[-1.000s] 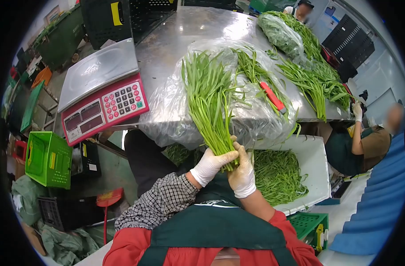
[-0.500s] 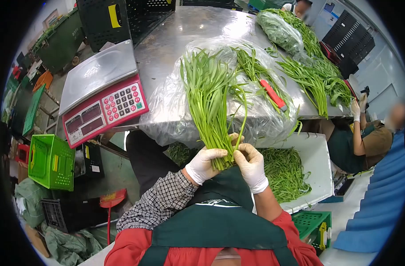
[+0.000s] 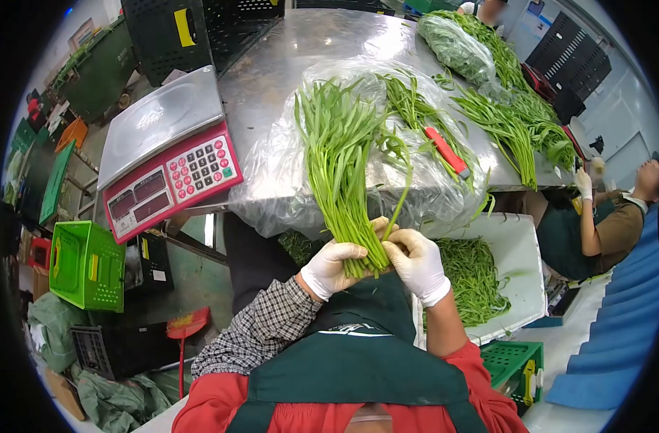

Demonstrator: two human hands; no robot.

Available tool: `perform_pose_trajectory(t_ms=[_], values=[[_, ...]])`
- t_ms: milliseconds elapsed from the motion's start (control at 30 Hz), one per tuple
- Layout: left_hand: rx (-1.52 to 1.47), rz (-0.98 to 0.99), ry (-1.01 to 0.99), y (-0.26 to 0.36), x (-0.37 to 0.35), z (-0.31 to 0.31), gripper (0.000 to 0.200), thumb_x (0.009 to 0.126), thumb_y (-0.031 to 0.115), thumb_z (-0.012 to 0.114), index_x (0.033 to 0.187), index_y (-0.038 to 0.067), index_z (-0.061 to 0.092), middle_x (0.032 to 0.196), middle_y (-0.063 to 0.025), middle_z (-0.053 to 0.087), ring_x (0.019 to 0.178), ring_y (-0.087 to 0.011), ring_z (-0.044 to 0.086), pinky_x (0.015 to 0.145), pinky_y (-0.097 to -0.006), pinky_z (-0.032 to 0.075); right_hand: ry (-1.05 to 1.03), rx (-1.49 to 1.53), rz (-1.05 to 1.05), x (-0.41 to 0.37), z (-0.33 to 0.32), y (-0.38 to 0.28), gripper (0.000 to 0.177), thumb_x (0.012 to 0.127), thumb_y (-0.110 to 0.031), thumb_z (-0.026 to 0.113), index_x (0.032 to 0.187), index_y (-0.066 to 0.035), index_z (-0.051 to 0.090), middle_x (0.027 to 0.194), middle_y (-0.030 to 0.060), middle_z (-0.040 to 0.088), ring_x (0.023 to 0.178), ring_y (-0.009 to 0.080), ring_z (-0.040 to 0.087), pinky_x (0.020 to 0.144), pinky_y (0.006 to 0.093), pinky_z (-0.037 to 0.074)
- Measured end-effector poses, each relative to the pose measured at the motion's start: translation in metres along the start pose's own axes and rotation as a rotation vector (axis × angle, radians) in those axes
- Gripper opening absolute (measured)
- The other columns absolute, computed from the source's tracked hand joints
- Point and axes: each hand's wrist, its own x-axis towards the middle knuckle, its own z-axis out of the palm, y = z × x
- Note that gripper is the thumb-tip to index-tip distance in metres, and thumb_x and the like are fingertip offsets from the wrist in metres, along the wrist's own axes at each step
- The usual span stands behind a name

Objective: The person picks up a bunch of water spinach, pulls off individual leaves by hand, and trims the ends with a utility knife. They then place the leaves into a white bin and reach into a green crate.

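A bunch of long-stemmed leafy greens (image 3: 344,159) is held by its stem ends in my left hand (image 3: 334,267), which wears a pale glove. My right hand (image 3: 418,265), also gloved, pinches a single green stem (image 3: 400,206) at the right side of the bunch. The leaves rest on a clear plastic bag (image 3: 271,162) over the metal table's (image 3: 261,86) edge. Right of the bunch, more loose greens (image 3: 409,101) and a red-handled tool (image 3: 446,153) lie on the plastic.
A red scale (image 3: 167,169) stands on the left. Below right, a white bin (image 3: 521,278) holds cut greens. More greens (image 3: 503,130) lie at the table's right, near a co-worker (image 3: 586,231). A green crate (image 3: 87,267) and red dustpan (image 3: 188,325) are lower left.
My right hand has shifted slightly right and down, and the stem in it now leans farther from the bunch. My left hand still holds the bunch.
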Motion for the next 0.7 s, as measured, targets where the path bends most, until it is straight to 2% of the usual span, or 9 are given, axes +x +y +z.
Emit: perform_pose_trajectory(t_ms=[100, 200, 233, 267, 333, 433, 467, 533, 700], values=[[-0.008, 0.019, 0.012, 0.003, 0.000, 0.005, 0.064, 0.075, 0.002, 0.054, 0.134, 0.004, 0.029, 0.134, -0.0141, 0.037, 0.122, -0.0278, 0.039, 0.099, -0.0476, 0.035, 0.204, 0.039, -0.090, 0.003, -0.003, -0.017, 0.010, 0.074, -0.004, 0.065, 0.082, -0.002, 0.061, 0.072, 0.0088, 0.057, 0.055, 0.0165, 0.056, 0.051, 0.0272, 0.044], [0.017, 0.064, 0.012, -0.001, 0.005, -0.001, 0.067, 0.075, 0.002, 0.054, 0.135, 0.004, 0.025, 0.133, -0.0152, 0.037, 0.118, -0.0277, 0.044, 0.099, -0.0431, 0.035, 0.038, 0.084, -0.125, -0.003, -0.009, -0.031, 0.012, 0.073, -0.005, 0.066, 0.083, -0.003, 0.061, 0.071, 0.0086, 0.056, 0.056, 0.0172, 0.057, 0.051, 0.0272, 0.045], [0.007, 0.063, 0.005, -0.002, 0.005, -0.003, 0.067, 0.075, 0.002, 0.054, 0.135, 0.004, 0.024, 0.133, -0.0156, 0.037, 0.118, -0.0276, 0.045, 0.099, -0.0423, 0.036, -0.033, 0.090, -0.098, -0.005, -0.005, -0.031, 0.012, 0.073, -0.001, 0.064, 0.084, 0.001, 0.060, 0.072, 0.0059, 0.054, 0.054, 0.0094, 0.050, 0.050, 0.0221, 0.041], [-0.001, 0.063, -0.001, -0.003, 0.005, -0.004, 0.068, 0.075, 0.002, 0.054, 0.136, 0.004, 0.024, 0.133, -0.0160, 0.037, 0.117, -0.0275, 0.045, 0.099, -0.0414, 0.036, -0.070, -0.061, -0.149, -0.005, -0.004, -0.029, 0.013, 0.074, -0.002, 0.064, 0.086, 0.001, 0.058, 0.072, 0.0060, 0.054, 0.053, 0.0077, 0.049, 0.049, 0.0211, 0.040], [0.014, 0.079, 0.009, -0.005, 0.007, -0.004, 0.067, 0.074, 0.002, 0.054, 0.135, 0.005, 0.025, 0.130, -0.0167, 0.041, 0.116, -0.0267, 0.046, 0.097, -0.0403, 0.038, -0.108, -0.062, -0.070, -0.004, -0.002, -0.027, 0.012, 0.075, -0.002, 0.064, 0.085, 0.001, 0.057, 0.074, 0.0041, 0.055, 0.056, 0.0068, 0.050, 0.052, 0.0213, 0.042], [0.017, 0.084, 0.019, -0.005, 0.007, -0.003, 0.065, 0.074, 0.001, 0.054, 0.133, 0.004, 0.027, 0.126, -0.0165, 0.045, 0.113, -0.0265, 0.048, 0.096, -0.0397, 0.039, -0.142, 0.293, 0.119, -0.004, 0.001, -0.015, 0.010, 0.078, -0.002, 0.061, 0.086, 0.001, 0.056, 0.076, 0.0021, 0.057, 0.060, 0.0063, 0.051, 0.055, 0.0209, 0.043], [0.003, 0.086, 0.008, -0.005, 0.009, -0.003, 0.064, 0.074, 0.000, 0.053, 0.133, 0.004, 0.028, 0.125, -0.0163, 0.046, 0.112, -0.0265, 0.049, 0.096, -0.0396, 0.039, -0.125, 0.608, 0.157, -0.001, 0.005, -0.012, 0.009, 0.081, -0.002, 0.057, 0.089, 0.001, 0.056, 0.078, 0.0021, 0.058, 0.061, 0.0063, 0.051, 0.056, 0.0202, 0.043], [-0.013, 0.092, -0.006, -0.006, 0.012, -0.003, 0.063, 0.074, -0.001, 0.053, 0.133, 0.003, 0.029, 0.123, -0.0160, 0.047, 0.111, -0.0263, 0.050, 0.096, -0.0394, 0.040, -0.185, 0.818, 0.345, 0.002, -0.009, -0.016, 0.011, 0.082, -0.004, 0.055, 0.092, 0.001, 0.056, 0.081, 0.0033, 0.058, 0.059, 0.0058, 0.048, 0.057, 0.0185, 0.040], [-0.012, 0.100, -0.009, -0.009, 0.015, -0.006, 0.059, 0.077, -0.001, 0.054, 0.131, 0.003, 0.031, 0.121, -0.0156, 0.048, 0.109, -0.0250, 0.051, 0.094, -0.0391, 0.041, -0.158, 0.991, 0.423, 0.002, -0.012, -0.005, 0.013, 0.083, -0.005, 0.056, 0.094, 0.002, 0.057, 0.078, 0.0020, 0.057, 0.062, 0.0053, 0.047, 0.056, 0.0180, 0.039]])
